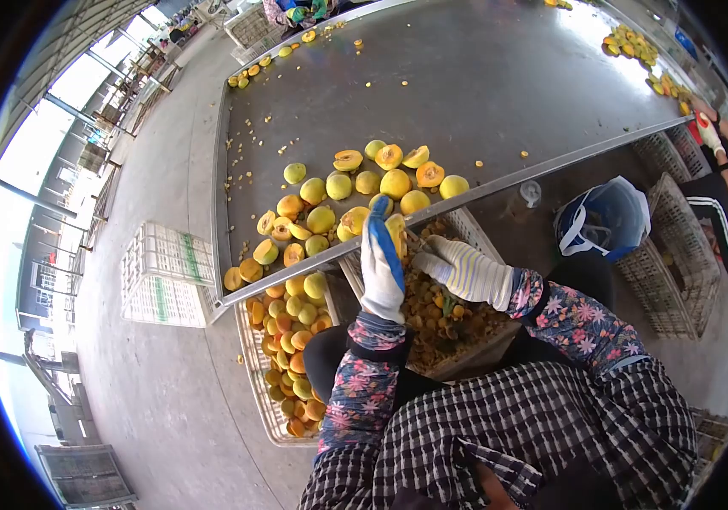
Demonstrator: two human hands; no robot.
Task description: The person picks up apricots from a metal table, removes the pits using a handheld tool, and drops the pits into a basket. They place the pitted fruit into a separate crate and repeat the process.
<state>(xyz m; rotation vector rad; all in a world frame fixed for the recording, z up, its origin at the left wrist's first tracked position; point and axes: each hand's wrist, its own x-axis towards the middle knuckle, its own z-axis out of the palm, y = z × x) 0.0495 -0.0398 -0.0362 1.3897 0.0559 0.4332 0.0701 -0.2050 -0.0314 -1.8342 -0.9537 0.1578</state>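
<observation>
My left hand (383, 272), in a white and blue glove, is raised over the near edge of the metal table. It is closed on a yellow peach half (395, 235), largely hidden by the fingers. Close beside it, my right hand (470, 270), in a striped glove, has its fingers pinched together near the fruit; what they hold is too small to make out. Whole and halved yellow peaches (321, 219) lie on the table just beyond my hands. Below my hands stands a crate of pits and scraps (453, 327).
A white crate (252, 374) full of peach halves stands to the left. Farther left is a stacked white crate (167, 272). A blue bucket (606, 217) and plastic crates (666, 272) are on the right, near another person's gloved hand (709, 134). The metal table (466, 93) stretches ahead.
</observation>
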